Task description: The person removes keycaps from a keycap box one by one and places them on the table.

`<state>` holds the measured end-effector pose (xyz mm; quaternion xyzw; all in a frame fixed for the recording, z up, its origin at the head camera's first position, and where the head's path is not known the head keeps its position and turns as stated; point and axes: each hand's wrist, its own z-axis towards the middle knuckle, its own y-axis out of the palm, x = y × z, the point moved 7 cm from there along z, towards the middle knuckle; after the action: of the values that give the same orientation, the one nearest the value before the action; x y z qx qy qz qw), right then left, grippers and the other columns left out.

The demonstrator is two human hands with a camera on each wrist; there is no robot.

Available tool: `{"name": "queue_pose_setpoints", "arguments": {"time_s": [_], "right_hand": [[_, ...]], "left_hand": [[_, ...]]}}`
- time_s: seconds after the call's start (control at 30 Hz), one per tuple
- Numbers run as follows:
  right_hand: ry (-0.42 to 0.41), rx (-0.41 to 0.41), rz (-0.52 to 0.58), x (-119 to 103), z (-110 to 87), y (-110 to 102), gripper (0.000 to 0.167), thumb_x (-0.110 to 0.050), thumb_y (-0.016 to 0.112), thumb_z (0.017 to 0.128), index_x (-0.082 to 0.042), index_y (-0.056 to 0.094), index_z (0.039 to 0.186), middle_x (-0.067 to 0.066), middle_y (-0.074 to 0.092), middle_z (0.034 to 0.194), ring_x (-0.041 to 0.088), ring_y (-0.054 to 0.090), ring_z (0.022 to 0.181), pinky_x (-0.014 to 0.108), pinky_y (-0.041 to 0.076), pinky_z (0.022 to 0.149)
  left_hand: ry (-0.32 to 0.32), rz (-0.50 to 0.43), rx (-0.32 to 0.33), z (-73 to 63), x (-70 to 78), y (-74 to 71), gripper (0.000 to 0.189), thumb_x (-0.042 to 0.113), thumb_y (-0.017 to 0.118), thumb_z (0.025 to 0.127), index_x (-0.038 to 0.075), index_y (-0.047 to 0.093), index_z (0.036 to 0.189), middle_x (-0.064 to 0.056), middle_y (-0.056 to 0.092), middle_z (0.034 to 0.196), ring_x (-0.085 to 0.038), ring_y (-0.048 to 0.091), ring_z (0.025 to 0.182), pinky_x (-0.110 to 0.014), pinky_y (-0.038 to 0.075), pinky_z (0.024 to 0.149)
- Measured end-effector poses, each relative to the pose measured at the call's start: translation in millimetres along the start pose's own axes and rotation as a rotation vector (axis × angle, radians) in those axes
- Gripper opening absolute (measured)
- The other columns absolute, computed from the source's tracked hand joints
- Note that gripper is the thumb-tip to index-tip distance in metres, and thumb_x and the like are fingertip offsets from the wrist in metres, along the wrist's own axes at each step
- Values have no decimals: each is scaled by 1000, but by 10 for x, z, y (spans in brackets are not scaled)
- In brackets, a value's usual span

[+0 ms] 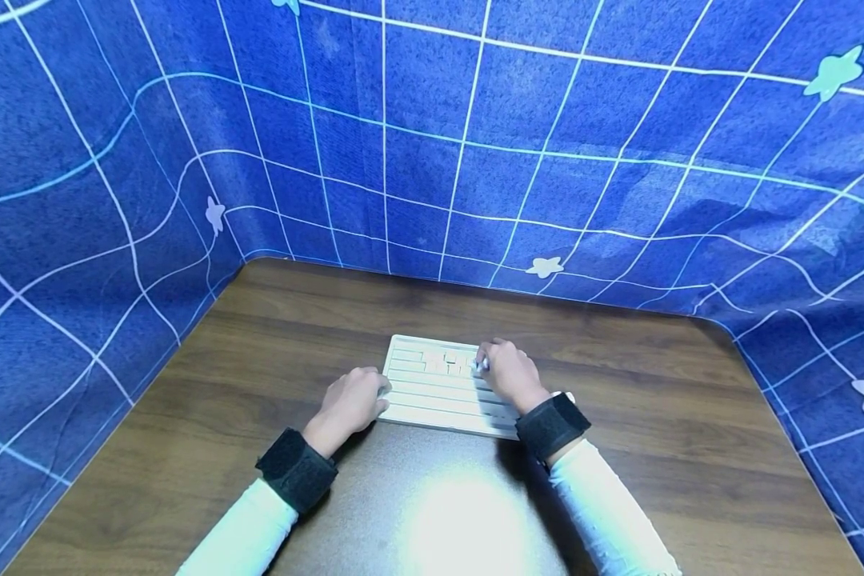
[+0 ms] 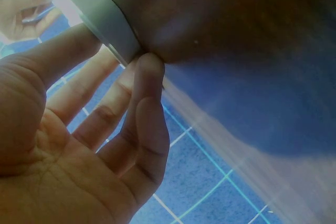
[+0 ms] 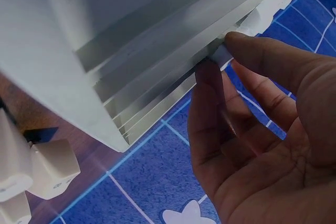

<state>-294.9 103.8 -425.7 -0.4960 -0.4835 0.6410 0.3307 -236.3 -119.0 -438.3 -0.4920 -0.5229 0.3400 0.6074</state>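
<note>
A white keycap tray [image 1: 439, 398] with long raised rows lies on the table, and several small keycaps [image 1: 450, 360] sit toward its far side. My left hand [image 1: 350, 398] holds the tray's left edge, thumb and fingertips against the white side [image 2: 107, 27] in the left wrist view. Over the tray's far right part, my right hand [image 1: 511, 373] pinches a small pale keycap [image 3: 221, 55] between thumb and fingers, at a row of the tray. In the right wrist view, more keycaps [image 3: 265, 14] stand in line beyond the thumb.
Loose white keycaps [image 3: 55, 169] lie on the table beside the tray's right end, mostly hidden by the right wrist in the head view. The brown wooden table [image 1: 317, 312] is bordered by blue gridded cloth [image 1: 418, 160] behind and at both sides.
</note>
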Motion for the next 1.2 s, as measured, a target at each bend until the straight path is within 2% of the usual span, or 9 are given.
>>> {"name": "queue_pose_setpoints", "arguments": {"time_s": [0.1, 0.23, 0.33, 0.47, 0.63, 0.97, 1.2], "right_hand": [[-13, 7, 11, -2, -7, -15, 10, -4, 74, 88, -9, 73, 97, 16, 71, 114, 40, 72, 88, 52, 59, 71], [-22, 20, 24, 21, -31, -55, 10, -3, 74, 87, -9, 72, 96, 22, 69, 125, 44, 72, 100, 54, 60, 75], [-20, 28, 29, 64, -59, -92, 11, -2, 74, 87, -8, 71, 95, 21, 70, 121, 42, 72, 99, 53, 60, 74], [-20, 29, 31, 109, -96, -164, 12, -2, 75, 88, -6, 73, 99, 17, 70, 115, 37, 72, 89, 50, 60, 71], [-29, 36, 29, 185, -171, -254, 14, -1, 75, 89, -3, 72, 102, 23, 69, 122, 39, 72, 97, 50, 60, 75], [-38, 83, 1, 476, -386, -396, 12, 1, 75, 86, -4, 72, 96, 16, 69, 99, 30, 70, 81, 48, 59, 67], [-29, 105, 2, 666, -611, -474, 16, 4, 75, 81, -8, 70, 91, 12, 65, 93, 30, 69, 79, 48, 58, 63]], "left_hand": [[-5, -1, -2, -2, -1, -1, 10, 14, 81, 88, 12, 75, 96, -3, 68, 92, -24, 66, 80, -41, 55, 65], [0, -2, -2, -4, -1, 3, 10, 14, 81, 89, 12, 76, 97, -4, 69, 93, -25, 68, 82, -42, 56, 65], [5, -6, -4, -4, 0, 11, 11, 14, 80, 89, 11, 76, 99, -4, 70, 95, -27, 69, 84, -43, 56, 67], [3, -6, -12, 0, -5, 6, 15, 13, 79, 90, 10, 77, 104, -6, 71, 99, -29, 70, 89, -44, 57, 70], [0, 2, -25, 10, -11, 15, 16, 13, 78, 91, 9, 77, 106, -7, 70, 100, -29, 69, 89, -44, 57, 70], [2, 1, -23, 9, -14, 23, 15, 13, 79, 91, 9, 77, 106, -8, 71, 101, -30, 70, 91, -46, 58, 73], [-5, -2, -28, 17, -15, 19, 19, 14, 79, 91, 8, 77, 109, -9, 71, 105, -32, 71, 94, -47, 59, 75]]}}
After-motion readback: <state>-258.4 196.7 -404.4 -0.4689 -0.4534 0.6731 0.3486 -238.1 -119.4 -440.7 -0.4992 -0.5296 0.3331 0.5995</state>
